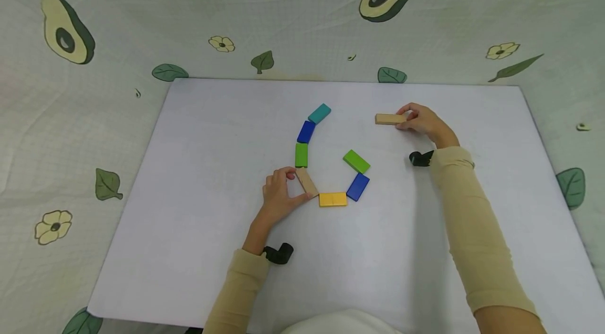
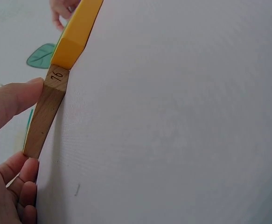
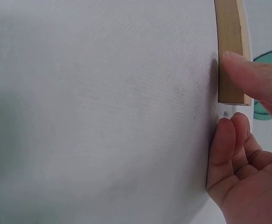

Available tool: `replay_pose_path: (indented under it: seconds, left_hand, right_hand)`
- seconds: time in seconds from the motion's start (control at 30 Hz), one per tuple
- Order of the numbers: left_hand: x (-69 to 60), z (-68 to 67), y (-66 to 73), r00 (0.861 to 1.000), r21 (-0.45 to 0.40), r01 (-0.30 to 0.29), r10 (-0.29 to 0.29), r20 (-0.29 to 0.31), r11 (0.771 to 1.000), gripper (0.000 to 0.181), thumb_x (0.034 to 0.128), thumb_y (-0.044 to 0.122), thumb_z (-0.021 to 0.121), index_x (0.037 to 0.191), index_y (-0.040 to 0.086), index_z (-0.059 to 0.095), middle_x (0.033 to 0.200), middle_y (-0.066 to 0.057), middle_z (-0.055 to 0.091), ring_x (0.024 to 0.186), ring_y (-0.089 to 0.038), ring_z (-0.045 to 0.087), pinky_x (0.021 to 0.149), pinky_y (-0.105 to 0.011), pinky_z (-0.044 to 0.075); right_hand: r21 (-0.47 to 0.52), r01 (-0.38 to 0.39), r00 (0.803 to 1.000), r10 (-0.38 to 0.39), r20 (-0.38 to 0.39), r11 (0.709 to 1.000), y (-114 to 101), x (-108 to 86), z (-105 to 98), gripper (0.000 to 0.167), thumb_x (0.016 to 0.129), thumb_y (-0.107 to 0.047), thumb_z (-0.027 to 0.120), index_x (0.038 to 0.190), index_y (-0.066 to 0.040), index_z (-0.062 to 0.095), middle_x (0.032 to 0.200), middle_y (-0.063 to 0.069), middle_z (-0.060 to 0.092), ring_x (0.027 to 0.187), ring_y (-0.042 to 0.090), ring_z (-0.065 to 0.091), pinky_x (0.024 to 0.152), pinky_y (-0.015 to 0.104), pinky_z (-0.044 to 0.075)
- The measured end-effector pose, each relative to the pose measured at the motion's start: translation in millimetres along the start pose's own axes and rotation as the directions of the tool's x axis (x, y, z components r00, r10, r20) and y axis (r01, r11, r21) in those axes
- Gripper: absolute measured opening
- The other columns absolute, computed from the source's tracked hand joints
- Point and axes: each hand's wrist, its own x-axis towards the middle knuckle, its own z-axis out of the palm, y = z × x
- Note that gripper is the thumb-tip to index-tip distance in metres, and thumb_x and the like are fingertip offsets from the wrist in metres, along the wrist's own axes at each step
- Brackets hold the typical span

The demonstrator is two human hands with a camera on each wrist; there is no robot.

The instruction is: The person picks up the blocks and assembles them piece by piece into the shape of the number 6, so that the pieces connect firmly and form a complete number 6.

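Observation:
With its thumb at one end and a fingertip at the other, my left hand [image 1: 277, 196] pinches a plain wooden block [image 1: 307, 182]. That block lies in a curved row, between a green block [image 1: 301, 155] and a yellow block [image 1: 333, 199]; in the left wrist view its end bears the handwritten number 76. Farther back on the right, my right hand [image 1: 423, 121] holds another plain wooden block [image 1: 389, 119] by its right end, thumb on the near side. In the right wrist view that block [image 3: 230, 37] shows bare wood grain and some fingers lie curled below its end.
The row continues with a dark blue block [image 1: 306, 132] and a teal block [image 1: 320, 113] at the back, and a blue block [image 1: 358, 187] and a second green block [image 1: 356, 161] on the right. All lie on a white tabletop [image 1: 198, 166]; patterned cloth [image 1: 302, 19] surrounds it.

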Motion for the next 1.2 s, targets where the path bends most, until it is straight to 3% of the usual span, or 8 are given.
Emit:
replay_pose_path:
  seconds: [0.3,0.57,0.8,1.2]
  left_hand:
    - [-1.1,-1.8,2.8,1.0,0.0,-0.003,0.003,-0.002,1.0,0.071,0.0732,0.04,0.076,0.126,0.011,0.039,0.11,-0.007,0.047,0.107,-0.027,0.038,0.084,-0.042,0.028]
    - [-0.6,-1.3,2.6,1.0,-0.001,0.0,0.0,0.004,1.0,0.071,0.0729,0.04,0.076,0.126,0.012,0.038,0.11,-0.007,0.047,0.108,-0.027,0.037,0.083,-0.04,0.027]
    - [-1.2,-1.9,2.8,1.0,-0.007,-0.013,0.013,-0.013,1.0,0.07,0.073,0.039,0.075,0.126,0.011,0.039,0.109,-0.007,0.047,0.106,-0.026,0.038,0.082,-0.041,0.028]
    - [-2.1,-2.3,3.4,1.0,-0.017,-0.001,0.001,-0.001,1.0,0.071,0.0731,0.039,0.075,0.127,0.012,0.039,0.11,-0.007,0.047,0.105,-0.026,0.038,0.084,-0.041,0.027]
  right_hand:
    - [-0.012,0.02,0.999,-0.02,-0.03,1.0,5.8,0.4,4.5,0.044,0.088,-0.025,0.063,0.123,-0.006,0.046,0.097,0.011,0.041,0.098,0.028,0.036,0.082,0.04,0.029]
    - [-0.039,0.095,0.992,-0.098,-0.08,0.995,6.8,-9.0,9.3,0.044,0.085,-0.03,0.067,0.118,-0.006,0.051,0.088,0.002,0.044,0.091,0.023,0.039,0.076,0.035,0.03]
    - [-0.053,0.172,0.981,-0.176,-0.079,0.984,-3.2,-22.0,24.0,0.04,0.084,-0.025,0.069,0.116,-0.006,0.054,0.091,0.006,0.045,0.09,0.022,0.04,0.075,0.035,0.032]
    - [-0.122,0.348,0.932,-0.357,-0.056,0.929,-39.8,-43.1,60.1,0.03,0.083,-0.011,0.068,0.111,-0.005,0.058,0.088,0.011,0.049,0.086,0.025,0.046,0.071,0.035,0.037]
